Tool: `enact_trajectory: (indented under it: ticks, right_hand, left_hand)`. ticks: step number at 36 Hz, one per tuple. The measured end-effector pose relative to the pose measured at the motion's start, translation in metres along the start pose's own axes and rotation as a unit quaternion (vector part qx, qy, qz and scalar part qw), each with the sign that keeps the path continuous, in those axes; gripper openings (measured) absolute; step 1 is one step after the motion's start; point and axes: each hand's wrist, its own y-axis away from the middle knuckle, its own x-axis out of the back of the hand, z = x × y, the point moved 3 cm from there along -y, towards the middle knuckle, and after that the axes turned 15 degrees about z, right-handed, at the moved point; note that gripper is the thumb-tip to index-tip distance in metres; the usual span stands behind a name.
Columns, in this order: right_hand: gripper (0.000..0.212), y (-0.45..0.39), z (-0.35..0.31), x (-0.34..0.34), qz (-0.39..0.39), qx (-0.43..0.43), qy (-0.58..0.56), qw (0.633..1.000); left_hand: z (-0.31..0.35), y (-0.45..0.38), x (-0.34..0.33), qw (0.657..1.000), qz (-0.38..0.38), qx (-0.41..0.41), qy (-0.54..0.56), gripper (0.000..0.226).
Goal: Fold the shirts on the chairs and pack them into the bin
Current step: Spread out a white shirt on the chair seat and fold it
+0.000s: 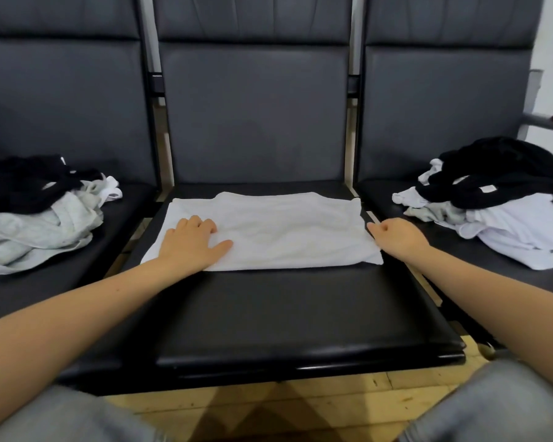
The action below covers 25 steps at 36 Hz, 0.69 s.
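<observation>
A white cotton shirt [268,231], already folded into a wide flat rectangle, lies across the rear half of the middle black padded seat [288,314] of a row of joined chairs, its far edge close to the backrest. The left hand [192,242] rests flat on the shirt's left end, fingers slightly bent and thumb spread, pressing the cloth down. The right hand [396,237] sits at the shirt's right edge with fingers curled inward; it seems to pinch the edge, though the grip itself is hidden.

The step in hand looks like the next crosswise fold. To do it well, the left palm should anchor the cloth while the right lifts its edge cleanly and carries it over to meet the left edge, corners aligned, then smooths out wrinkles.

A heap of unfolded black and pale grey garments [35,212] sits on the left seat, and a pile of black and white shirts [498,202] on the right seat. No bin is in view.
</observation>
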Motion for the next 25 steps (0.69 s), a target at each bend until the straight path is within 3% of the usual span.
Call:
enact_trajectory:
  ticks: [3,9,13,17,19,22,25]
  right_hand:
    - [0.055,-0.001,-0.012,-0.002,0.017,-0.003,0.001,1.0]
    - [0.056,-0.005,-0.029,-0.01,-0.037,0.0,0.056,0.998]
    - [0.031,-0.005,-0.043,-0.018,-0.088,-0.009,0.0,0.996]
    - [0.013,-0.005,-0.052,-0.017,-0.076,-0.049,-0.077,0.993]
    - [0.012,-0.003,-0.053,-0.012,-0.076,-0.139,-0.161,0.974]
    - [0.023,0.006,-0.052,-0.003,-0.117,-0.3,-0.301,0.898]
    - [0.02,0.01,-0.055,0.005,-0.155,-0.361,-0.352,0.85]
  left_hand:
    - [0.003,0.0,0.007,1.0,0.006,0.008,0.012,0.041]
    - [0.005,0.0,0.009,0.998,0.021,0.048,0.044,0.039]
    - [0.003,-0.002,0.003,0.997,0.024,0.053,0.058,0.04]
    - [0.003,-0.002,-0.004,0.997,-0.005,0.058,0.049,0.057]
    - [0.003,-0.002,-0.007,0.998,-0.016,0.05,0.032,0.059]
    - [0.005,-0.002,-0.007,0.999,-0.023,0.034,0.02,0.059]
    - [0.005,0.0,-0.004,0.999,-0.023,0.035,0.033,0.058]
